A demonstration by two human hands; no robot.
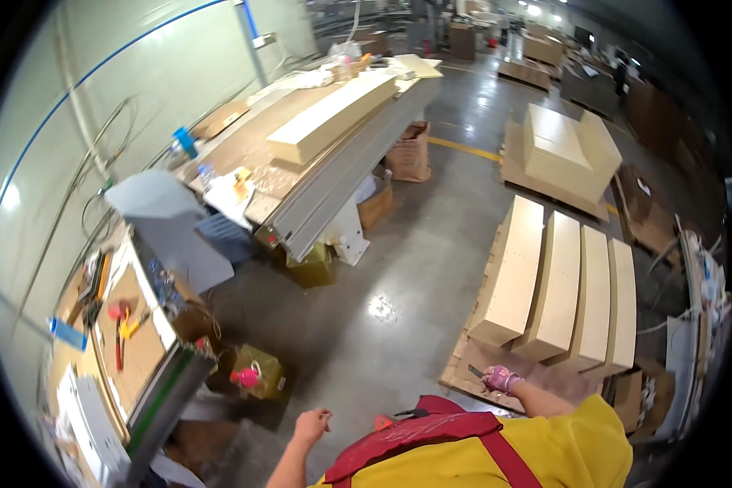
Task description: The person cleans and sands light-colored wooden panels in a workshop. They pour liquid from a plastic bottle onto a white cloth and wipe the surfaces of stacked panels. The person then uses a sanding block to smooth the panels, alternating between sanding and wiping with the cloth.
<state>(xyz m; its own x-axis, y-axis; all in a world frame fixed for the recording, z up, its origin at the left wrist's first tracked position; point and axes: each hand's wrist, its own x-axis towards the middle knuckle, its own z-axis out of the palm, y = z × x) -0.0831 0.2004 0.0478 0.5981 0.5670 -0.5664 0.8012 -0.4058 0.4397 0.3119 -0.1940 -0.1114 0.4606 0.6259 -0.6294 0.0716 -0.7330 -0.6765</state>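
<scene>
Over the pallet's near-left corner: gloved right hand gripping a small flat tool, near four curved pale blocks. Left hand over the floor, fingers curled; whether fully closed, can't tell.

Legible text, labels, brands, numbers, signs: none. Unread marks, two. Item: brown sack, beside the aisle-side long edge of the far worktop; faint print, too blurred to read. Item: yellowish container, on the floor near the right edge of the near worktop; small pale patch, nature unclear.
</scene>
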